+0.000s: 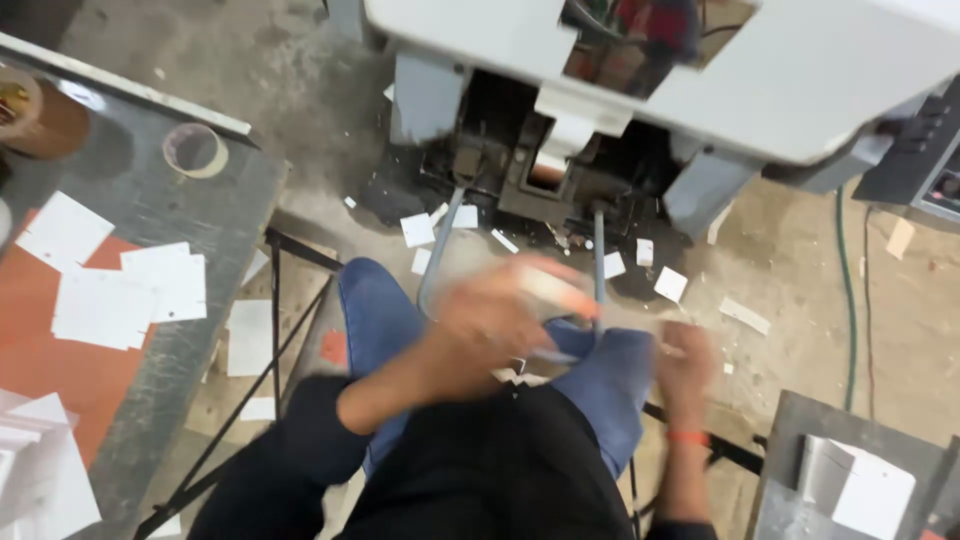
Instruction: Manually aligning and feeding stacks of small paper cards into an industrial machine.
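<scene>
Seen from above, a blurred pale sheet [590,318] is held over the knees, before a grey machine [800,90]. The left hand [500,320] and right hand [685,365] look closed on its ends, though blur hides the grip. Feeding seems in hand; steady alignment is needed.

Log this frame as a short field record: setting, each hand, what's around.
setting: seated person facing a grey machine on a concrete floor
left hand: motion-blurred, at a pale blurred sheet; grip unclear
right hand: blurred, at the sheet's other end
left table: white cards, tape roll
floor: scattered paper scraps
</scene>
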